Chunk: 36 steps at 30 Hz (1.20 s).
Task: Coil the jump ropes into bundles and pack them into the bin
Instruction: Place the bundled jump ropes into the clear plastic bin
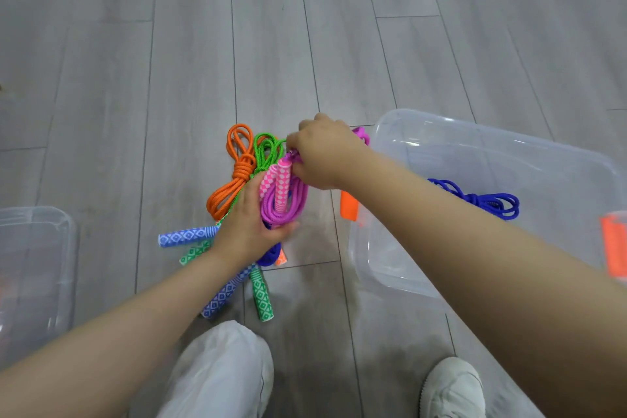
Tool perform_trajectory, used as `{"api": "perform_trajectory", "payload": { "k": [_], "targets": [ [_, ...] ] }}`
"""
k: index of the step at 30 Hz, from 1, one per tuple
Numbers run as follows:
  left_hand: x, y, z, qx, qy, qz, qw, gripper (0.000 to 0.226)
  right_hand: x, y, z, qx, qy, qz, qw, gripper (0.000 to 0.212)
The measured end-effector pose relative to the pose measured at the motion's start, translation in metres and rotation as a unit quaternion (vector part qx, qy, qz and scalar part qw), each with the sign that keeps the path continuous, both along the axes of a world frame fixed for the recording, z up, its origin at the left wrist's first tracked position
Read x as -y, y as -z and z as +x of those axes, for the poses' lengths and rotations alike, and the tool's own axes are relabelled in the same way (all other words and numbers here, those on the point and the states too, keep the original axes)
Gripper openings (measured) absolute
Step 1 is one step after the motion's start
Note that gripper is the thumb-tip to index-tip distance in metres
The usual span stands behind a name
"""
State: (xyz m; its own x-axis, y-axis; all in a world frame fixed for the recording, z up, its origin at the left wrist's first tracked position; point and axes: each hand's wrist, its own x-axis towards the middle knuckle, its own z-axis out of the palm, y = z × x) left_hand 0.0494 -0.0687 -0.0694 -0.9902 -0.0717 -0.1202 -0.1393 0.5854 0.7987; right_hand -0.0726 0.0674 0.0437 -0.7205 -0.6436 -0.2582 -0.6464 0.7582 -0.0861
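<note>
My left hand grips the lower loops of a purple jump rope with pink-and-white handles. My right hand is closed on the rope's upper end by the handle tops. Beneath lie an orange coiled rope, a green rope, and blue-patterned and green-patterned handles on the floor. To the right stands a clear plastic bin with orange latches; a coiled blue rope lies inside it.
A second clear container sits at the left edge. My knee in white trousers and a white shoe are at the bottom. The floor is grey wood planks.
</note>
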Motion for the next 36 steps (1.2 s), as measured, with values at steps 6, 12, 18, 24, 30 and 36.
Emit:
{"api": "perform_trajectory", "payload": {
  "k": [6,12,18,24,30,36],
  "targets": [
    [0.003,-0.041,-0.034,0.009,0.018,-0.001,1.000,0.077,-0.028,-0.031,-0.015,-0.086,-0.008,-0.063,0.994,0.032],
    [-0.022,-0.090,-0.058,-0.047,0.109,-0.127,0.985,0.066,-0.096,-0.061,-0.020,-0.084,-0.026,-0.066,0.994,0.033],
    [-0.074,-0.132,-0.066,-0.106,0.274,-0.207,0.933,0.069,-0.182,-0.067,0.019,0.027,0.050,-0.102,0.993,0.027],
    [-0.124,-0.147,-0.072,-0.102,0.340,-0.278,0.893,0.057,-0.226,-0.048,0.064,0.117,0.188,-0.176,0.959,0.046],
    [-0.170,-0.136,-0.067,-0.101,0.354,-0.349,0.862,0.042,-0.230,-0.030,0.086,0.129,0.287,-0.265,0.911,0.076],
    [-0.206,-0.117,-0.061,-0.063,0.407,-0.387,0.825,0.043,-0.242,-0.011,0.098,0.143,0.328,-0.252,0.899,0.056]
  ]
}}
